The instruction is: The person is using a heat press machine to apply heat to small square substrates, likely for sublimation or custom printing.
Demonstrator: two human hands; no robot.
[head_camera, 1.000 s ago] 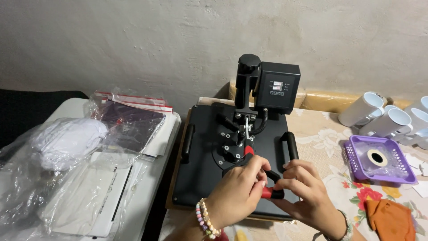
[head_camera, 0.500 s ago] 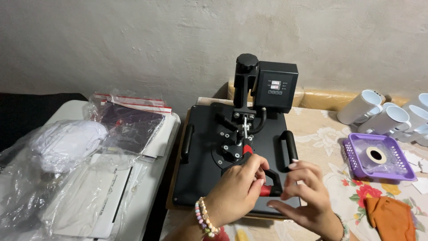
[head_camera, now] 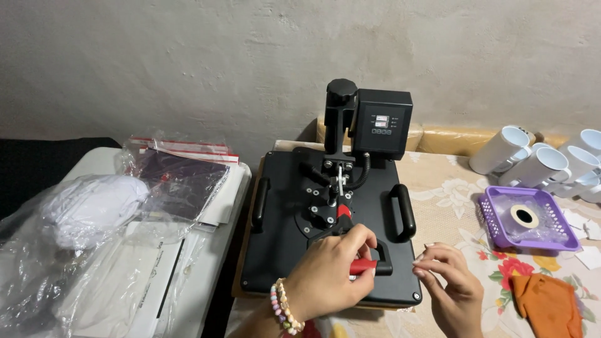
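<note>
My left hand (head_camera: 328, 272) is curled tight round the red-tipped lever handle (head_camera: 362, 266) at the near edge of the black heat press (head_camera: 330, 225), fingers wrapped over it, beaded bracelet (head_camera: 285, 307) on the wrist. My right hand (head_camera: 447, 285) is off the press now, just right of its near right corner, fingers loosely bent with tips pinched together, holding nothing I can make out. Half a second ago the right hand sat against the handle beside the left; a second ago both hands overlapped on it, so the right has pulled away to the right while the left stayed clamped. Press sits mid-scene on the floral-cloth surface (head_camera: 451, 200), its flat black platen closed, side handles left and right, black control box (head_camera: 382, 122) on the post at the far side. Unchanged: purple basket (head_camera: 498, 219) to the right holding a tape roll (head_camera: 524, 216), white mugs (head_camera: 538, 163) lying on their sides at far right, orange cloth (head_camera: 548, 303) near right, just beside my right hand. On the left a white table carries clear plastic bags (head_camera: 94, 213) with white fabric and a dark sheet in a sleeve (head_camera: 178, 178), well apart from both hands. Camera view barely shifted.
</note>
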